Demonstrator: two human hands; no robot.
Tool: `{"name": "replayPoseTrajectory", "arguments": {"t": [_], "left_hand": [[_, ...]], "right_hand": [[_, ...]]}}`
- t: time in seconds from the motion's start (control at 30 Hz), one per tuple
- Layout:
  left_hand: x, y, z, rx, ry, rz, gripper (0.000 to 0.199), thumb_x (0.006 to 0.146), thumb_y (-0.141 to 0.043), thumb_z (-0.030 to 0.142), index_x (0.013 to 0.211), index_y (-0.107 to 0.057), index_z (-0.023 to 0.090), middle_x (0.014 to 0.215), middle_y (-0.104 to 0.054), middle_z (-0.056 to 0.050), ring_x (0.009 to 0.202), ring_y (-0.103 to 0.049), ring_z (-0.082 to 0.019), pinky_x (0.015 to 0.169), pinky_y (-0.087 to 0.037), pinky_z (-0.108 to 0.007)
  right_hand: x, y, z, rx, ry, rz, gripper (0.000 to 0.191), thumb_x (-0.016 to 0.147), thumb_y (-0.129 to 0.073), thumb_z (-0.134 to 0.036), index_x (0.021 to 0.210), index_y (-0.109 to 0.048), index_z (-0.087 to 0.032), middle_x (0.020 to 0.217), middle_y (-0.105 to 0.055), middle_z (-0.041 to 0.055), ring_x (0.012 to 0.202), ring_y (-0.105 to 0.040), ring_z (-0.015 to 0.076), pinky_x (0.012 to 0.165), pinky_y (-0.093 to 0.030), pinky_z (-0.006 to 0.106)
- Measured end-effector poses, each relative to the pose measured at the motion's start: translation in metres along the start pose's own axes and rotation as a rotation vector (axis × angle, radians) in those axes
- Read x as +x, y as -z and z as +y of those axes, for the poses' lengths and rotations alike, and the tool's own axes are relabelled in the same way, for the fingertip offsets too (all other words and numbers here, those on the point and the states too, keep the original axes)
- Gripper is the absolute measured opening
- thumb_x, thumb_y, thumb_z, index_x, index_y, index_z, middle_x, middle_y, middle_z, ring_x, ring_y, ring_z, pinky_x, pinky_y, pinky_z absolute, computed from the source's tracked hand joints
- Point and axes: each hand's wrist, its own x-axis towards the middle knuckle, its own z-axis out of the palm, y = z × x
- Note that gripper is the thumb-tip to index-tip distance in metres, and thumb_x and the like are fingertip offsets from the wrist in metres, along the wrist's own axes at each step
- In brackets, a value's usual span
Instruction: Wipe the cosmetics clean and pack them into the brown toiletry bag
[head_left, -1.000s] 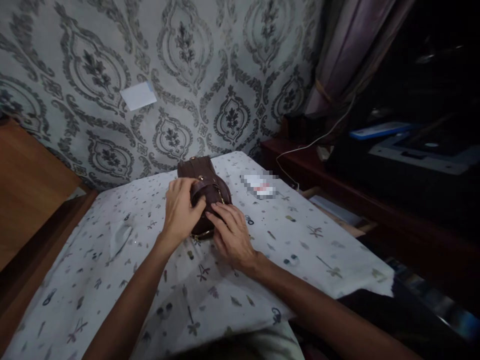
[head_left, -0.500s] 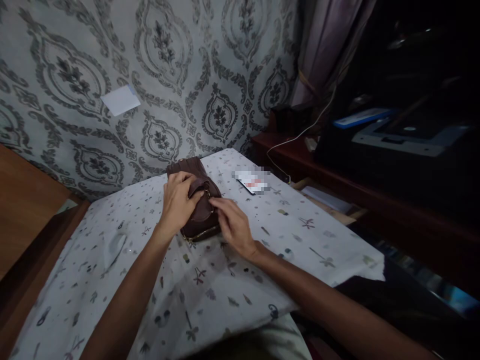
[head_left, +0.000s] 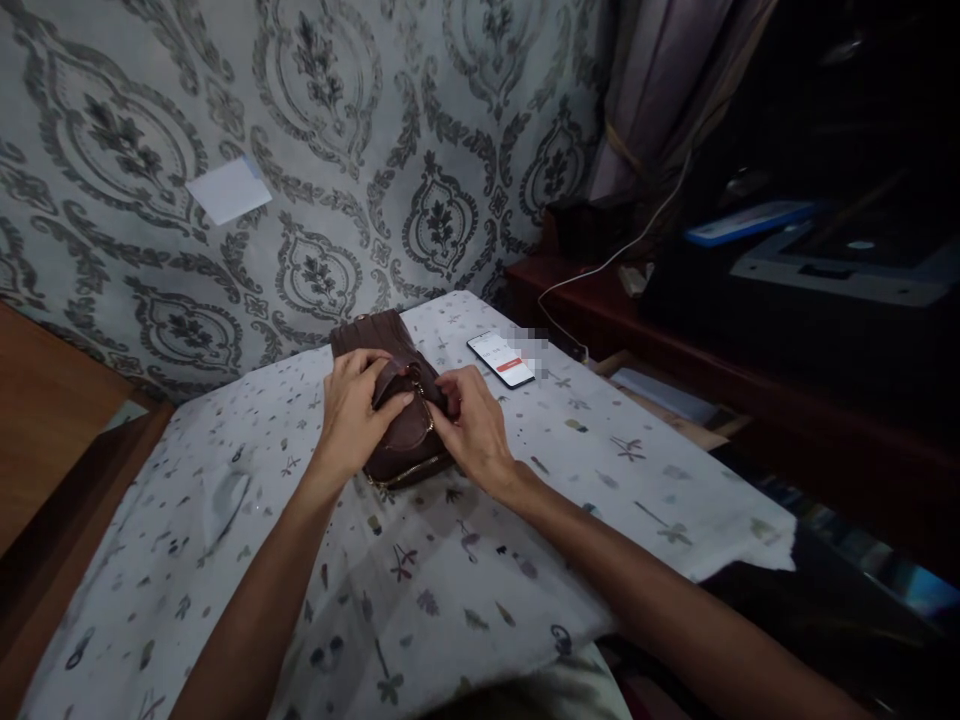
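A dark brown leather bag or wallet (head_left: 405, 432) with gold-coloured zips lies on the patterned white cloth of the table. My left hand (head_left: 355, 408) is on its left side, with thumb and fingers closed on a brown flap beside a zipped pocket. At the right edge of that pocket, my right hand (head_left: 472, 420) pinches the brown leather between thumb and fingers. The pleated back part of the bag reaches toward the wall. What lies inside the pocket cannot be made out.
A phone (head_left: 504, 360) with a lit screen lies right of the bag. A white cable (head_left: 600, 268) runs over the dark red desk (head_left: 585, 300) at the right. White paper (head_left: 229, 190) is on the wall. A wooden panel (head_left: 52, 400) stands left.
My right hand has shifted up slightly and its fingers now curl over the pocket's right edge, lifting the leather. My left hand keeps its grip. The view has moved slightly.
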Motion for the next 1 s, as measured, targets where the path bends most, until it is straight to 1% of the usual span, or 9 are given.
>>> {"name": "replayPoseTrajectory", "arguments": {"t": [0.07,0.1,0.27,0.33,0.47,0.67,0.87,0.93,1.0], "left_hand": [[-0.001,0.000,0.000,0.000,-0.009,0.008,0.024,0.085,-0.067,0.026,0.108,-0.067,0.020,0.122,-0.061,-0.008,0.120,-0.050,-0.030,0.104,-0.039,-0.046],[-0.001,0.000,-0.001,-0.003,-0.016,0.013,0.024,0.085,-0.067,0.027,0.108,-0.067,0.020,0.122,-0.061,-0.008,0.121,-0.050,-0.030,0.104,-0.039,-0.046],[-0.002,-0.003,-0.004,-0.016,-0.045,0.035,0.022,0.087,-0.067,0.031,0.106,-0.067,0.020,0.122,-0.062,-0.008,0.119,-0.050,-0.029,0.104,-0.038,-0.045],[-0.003,-0.003,-0.005,-0.015,-0.050,0.037,0.022,0.087,-0.066,0.031,0.107,-0.067,0.021,0.122,-0.062,-0.008,0.119,-0.050,-0.029,0.104,-0.037,-0.045],[-0.003,-0.003,-0.005,-0.016,-0.060,0.036,0.024,0.088,-0.065,0.031,0.109,-0.066,0.020,0.122,-0.062,-0.008,0.120,-0.050,-0.029,0.105,-0.037,-0.046],[-0.002,-0.003,-0.006,-0.015,-0.057,0.025,0.023,0.087,-0.065,0.033,0.107,-0.067,0.021,0.124,-0.062,-0.008,0.121,-0.050,-0.029,0.106,-0.037,-0.046],[0.000,-0.003,-0.008,0.016,-0.069,0.002,0.028,0.087,-0.066,0.034,0.111,-0.066,0.020,0.126,-0.061,-0.009,0.121,-0.050,-0.030,0.105,-0.037,-0.047],[0.000,-0.003,-0.008,0.025,-0.078,0.004,0.029,0.088,-0.064,0.037,0.112,-0.065,0.020,0.127,-0.060,-0.009,0.121,-0.050,-0.030,0.105,-0.038,-0.046],[-0.001,-0.003,-0.009,0.028,-0.091,0.008,0.031,0.089,-0.064,0.039,0.114,-0.064,0.020,0.127,-0.060,-0.010,0.121,-0.051,-0.030,0.104,-0.038,-0.046]], "right_hand": [[-0.005,0.000,0.002,0.010,0.054,0.013,0.006,0.091,-0.056,-0.018,0.094,-0.061,-0.020,0.091,-0.057,0.0037,0.074,-0.056,0.0156,0.067,-0.051,0.028],[-0.008,0.000,0.004,0.002,0.099,0.007,0.010,0.093,-0.054,-0.017,0.095,-0.063,-0.020,0.092,-0.056,0.0043,0.077,-0.057,0.0158,0.068,-0.051,0.028],[-0.027,0.002,0.011,-0.217,0.250,-0.087,0.036,0.097,-0.045,-0.014,0.127,-0.063,-0.021,0.097,-0.055,0.0072,0.083,-0.056,0.0177,0.068,-0.051,0.029],[-0.031,0.004,0.009,-0.327,0.257,-0.129,0.042,0.097,-0.045,-0.014,0.135,-0.060,-0.020,0.096,-0.054,0.0084,0.083,-0.054,0.0194,0.069,-0.050,0.032],[-0.028,0.007,-0.001,-0.503,0.247,-0.201,0.045,0.096,-0.045,-0.013,0.138,-0.059,-0.017,0.092,-0.053,0.0099,0.084,-0.051,0.0226,0.074,-0.046,0.036],[-0.012,0.009,-0.013,-0.587,0.127,-0.332,0.048,0.096,-0.046,-0.014,0.142,-0.057,-0.023,0.092,-0.054,0.0099,0.081,-0.049,0.0219,0.075,-0.041,0.036],[-0.005,0.010,-0.010,-0.460,0.041,-0.366,0.050,0.093,-0.046,-0.011,0.139,-0.061,-0.025,0.096,-0.058,0.0104,0.078,-0.052,0.0200,0.075,-0.043,0.035],[-0.004,0.011,-0.008,-0.280,-0.024,-0.364,0.051,0.091,-0.045,-0.010,0.136,-0.063,-0.026,0.098,-0.058,0.0091,0.078,-0.054,0.0191,0.072,-0.044,0.033],[-0.002,0.013,-0.007,0.000,-0.148,-0.356,0.048,0.087,-0.046,-0.009,0.124,-0.071,-0.024,0.096,-0.059,0.0069,0.079,-0.056,0.0175,0.072,-0.046,0.031]]}}
